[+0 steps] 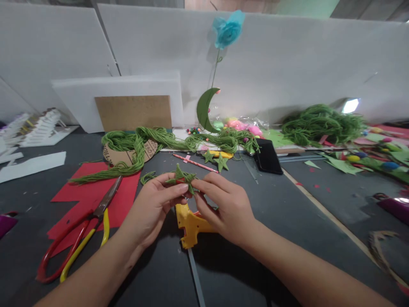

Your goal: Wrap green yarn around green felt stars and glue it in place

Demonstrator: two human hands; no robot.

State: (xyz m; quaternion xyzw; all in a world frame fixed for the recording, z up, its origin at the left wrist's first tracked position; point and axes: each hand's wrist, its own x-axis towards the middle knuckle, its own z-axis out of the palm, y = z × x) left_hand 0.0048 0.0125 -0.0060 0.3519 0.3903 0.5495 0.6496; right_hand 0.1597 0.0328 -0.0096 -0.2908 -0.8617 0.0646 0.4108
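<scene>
Between my two hands, above the dark table, is a small star wrapped in green yarn (pixel 180 175), with a bit of red showing on it. My left hand (pixel 161 196) pinches the star from the left between thumb and fingers. From the right, my right hand (pixel 225 200) closes its fingertips on the star's edge or on the yarn there. Under the hands lies a yellow glue gun (pixel 191 224), partly hidden by my right hand. Two finished-looking green stars (pixel 221 162) lie just beyond, near a pink striped pencil (pixel 196 163).
Scissors with red and yellow handles (pixel 86 234) rest on red paper (pixel 96 192) at left. Green yarn (pixel 140 149) drapes over cardboard behind. A green crescent moon (pixel 204 110) stands below a blue flower (pixel 229 32). A black phone (pixel 269 157) and a yarn heap (pixel 322 125) are right.
</scene>
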